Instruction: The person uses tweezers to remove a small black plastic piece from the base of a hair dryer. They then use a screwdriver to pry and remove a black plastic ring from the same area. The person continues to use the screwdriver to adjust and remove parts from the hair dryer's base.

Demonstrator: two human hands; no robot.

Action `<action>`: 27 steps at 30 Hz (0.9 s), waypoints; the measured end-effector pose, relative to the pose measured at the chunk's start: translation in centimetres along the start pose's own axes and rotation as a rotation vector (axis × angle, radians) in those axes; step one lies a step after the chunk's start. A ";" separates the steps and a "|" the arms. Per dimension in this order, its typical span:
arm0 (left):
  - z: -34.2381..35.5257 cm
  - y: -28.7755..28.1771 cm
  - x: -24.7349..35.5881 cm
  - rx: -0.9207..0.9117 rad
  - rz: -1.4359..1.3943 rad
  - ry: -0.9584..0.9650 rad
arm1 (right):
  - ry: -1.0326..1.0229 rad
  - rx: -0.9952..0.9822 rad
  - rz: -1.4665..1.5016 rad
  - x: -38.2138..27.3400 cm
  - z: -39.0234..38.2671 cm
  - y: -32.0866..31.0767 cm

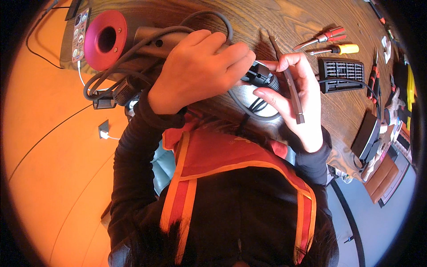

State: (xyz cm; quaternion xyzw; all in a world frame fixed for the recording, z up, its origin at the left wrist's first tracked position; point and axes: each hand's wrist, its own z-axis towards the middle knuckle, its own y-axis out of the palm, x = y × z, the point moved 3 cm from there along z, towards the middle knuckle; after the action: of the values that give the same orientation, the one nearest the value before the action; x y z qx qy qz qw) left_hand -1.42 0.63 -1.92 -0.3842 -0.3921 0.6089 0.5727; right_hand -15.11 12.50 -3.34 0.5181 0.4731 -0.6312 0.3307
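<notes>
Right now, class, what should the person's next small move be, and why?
Probably turn the black ribbed fitting gently with the right hand while the left hand steadies it: the left hand curls over one end, the right thumb sits close beside it, and the slim dark screwdriver lies across the right hand, neither end on the fitting.

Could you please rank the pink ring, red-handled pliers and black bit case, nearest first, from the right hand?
1. Black bit case: just to the right.
2. Red-handled pliers: right, beyond the case.
3. Pink ring: far left.
</notes>
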 end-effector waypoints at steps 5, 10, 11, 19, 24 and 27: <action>0.1 -0.2 0.1 0.012 -0.016 -0.008 | 0.072 0.048 0.205 0.2 0.2 0.8; 0.3 0.1 -0.2 0.142 -0.017 -0.003 | 0.060 0.052 0.224 0.0 0.2 0.9; 0.3 0.2 -0.2 0.128 -0.030 -0.001 | 0.056 0.049 0.216 0.0 0.3 0.9; 0.3 0.4 -0.1 0.090 -0.023 0.003 | 0.053 0.072 0.126 -0.1 0.4 1.0; 0.3 0.4 0.0 0.136 0.041 0.040 | 0.071 0.108 0.100 -0.6 0.2 0.9; 0.3 0.5 0.4 0.180 0.067 -0.009 | 0.057 0.111 0.052 -0.7 0.2 0.8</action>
State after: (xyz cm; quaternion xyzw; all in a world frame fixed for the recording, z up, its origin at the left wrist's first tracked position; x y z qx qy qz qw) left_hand -1.88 1.01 -2.28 -0.3415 -0.3252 0.6622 0.5824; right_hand -14.29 12.00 -2.84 0.5656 0.4330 -0.6325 0.3044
